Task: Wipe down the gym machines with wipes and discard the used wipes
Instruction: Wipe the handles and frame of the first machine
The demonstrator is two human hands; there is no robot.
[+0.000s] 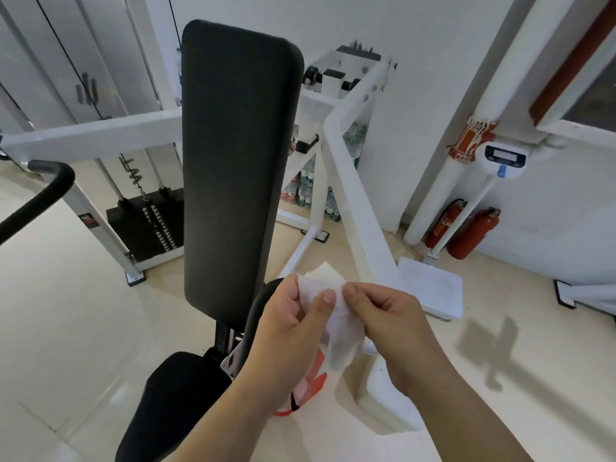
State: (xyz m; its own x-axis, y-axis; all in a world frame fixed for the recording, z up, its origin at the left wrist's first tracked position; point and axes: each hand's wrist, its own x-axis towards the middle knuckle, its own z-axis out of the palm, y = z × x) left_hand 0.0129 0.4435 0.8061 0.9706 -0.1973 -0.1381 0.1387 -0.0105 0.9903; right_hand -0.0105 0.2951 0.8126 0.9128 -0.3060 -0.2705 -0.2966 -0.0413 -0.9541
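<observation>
Both hands meet near the middle of the view, holding a white wipe between them. The left hand curls around the wipe's left side, its thumb pressed onto the sheet and its other fingers folded behind it. The right hand pinches the wipe's upper right edge between thumb and forefinger, the remaining fingers bent loosely below. The wipe is crumpled, its top bunching above the left hand and its lower end hanging down between the palms. Under the left wrist hangs a thin bag with orange print; what holds it cannot be told.

Just left of the hands rises the tall black back pad of a gym machine, tilted away, with the black seat below it at the near edge. The machine's white frame slopes down behind the hands to the right. A black weight stack stands far left. On the pale floor to the right lies a white scale, and two red fire extinguishers lean against the far wall.
</observation>
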